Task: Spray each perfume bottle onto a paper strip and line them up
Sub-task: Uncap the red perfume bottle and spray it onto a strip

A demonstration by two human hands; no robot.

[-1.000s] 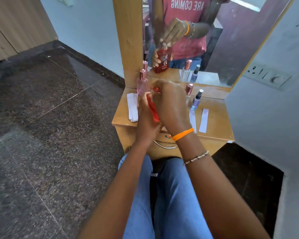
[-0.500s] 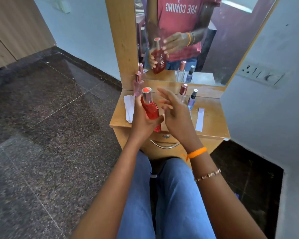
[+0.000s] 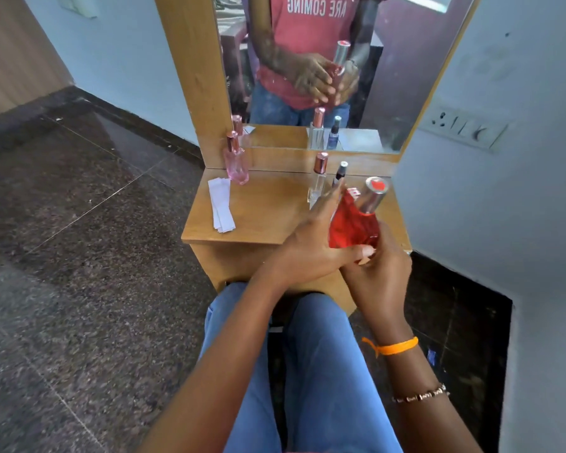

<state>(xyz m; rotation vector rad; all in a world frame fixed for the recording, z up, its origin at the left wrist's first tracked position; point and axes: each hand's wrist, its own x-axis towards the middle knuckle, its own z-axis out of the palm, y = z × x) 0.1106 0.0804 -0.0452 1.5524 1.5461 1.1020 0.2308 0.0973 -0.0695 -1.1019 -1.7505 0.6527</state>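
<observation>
A red perfume bottle (image 3: 353,225) with a silver cap is held tilted above the right part of the small wooden table (image 3: 262,214). My left hand (image 3: 307,250) lies against its left side, fingers stretched up and thumb across its base. My right hand (image 3: 379,273) cups the bottle from below and the right. A pink bottle (image 3: 237,163) stands at the back left. A clear bottle with a rose-gold cap (image 3: 317,179) and a slim dark bottle (image 3: 339,173) stand at the back right, partly behind my left fingers. A stack of white paper strips (image 3: 221,204) lies at the left.
A mirror (image 3: 307,135) in a wooden frame rises behind the table and reflects my hands and the bottles. A wall with a switch panel (image 3: 464,127) is close on the right. Dark stone floor lies to the left. My knees sit against the table front.
The red bottle has moved from the table's middle to its right side. My right hand, open beside it before, now closes under it. Strips seen at the right are now hidden by my hands.
</observation>
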